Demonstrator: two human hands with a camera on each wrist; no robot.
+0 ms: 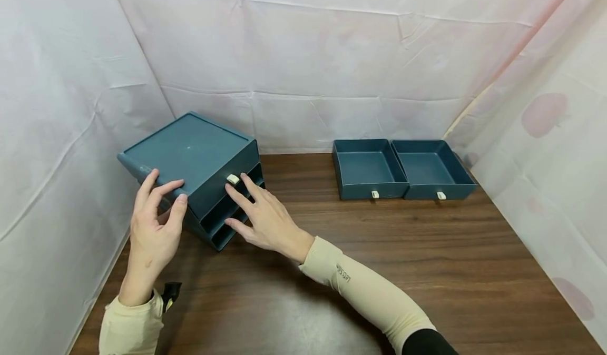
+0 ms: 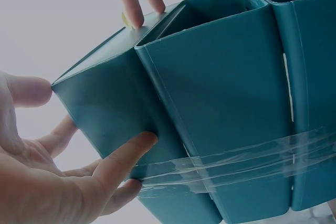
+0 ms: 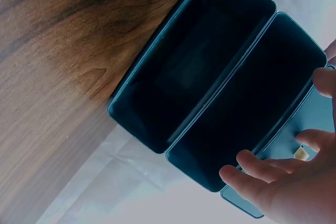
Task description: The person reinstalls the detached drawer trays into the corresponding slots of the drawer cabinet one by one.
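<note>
A dark teal drawer cabinet (image 1: 189, 147) stands at the left, turned at an angle. Its top drawer front (image 1: 208, 194) sits in place and bears a small white knob (image 1: 233, 179). Below that are two hollow slots, seen from the front in the right wrist view. My right hand (image 1: 270, 219) has its fingers extended at the drawer front, fingertips close around the knob (image 3: 301, 153). With fingers spread, my left hand (image 1: 155, 231) touches the cabinet's left side; its thumb lies at the front corner of the top. Clear tape (image 2: 247, 161) runs across that side.
Two teal drawers, one (image 1: 373, 190) beside the other (image 1: 438, 191), lie on the wooden table (image 1: 303, 292) at the back right, both without contents and with white knobs facing forward. Pale cloth (image 1: 303, 55) hangs behind and along both sides, close to the cabinet's left.
</note>
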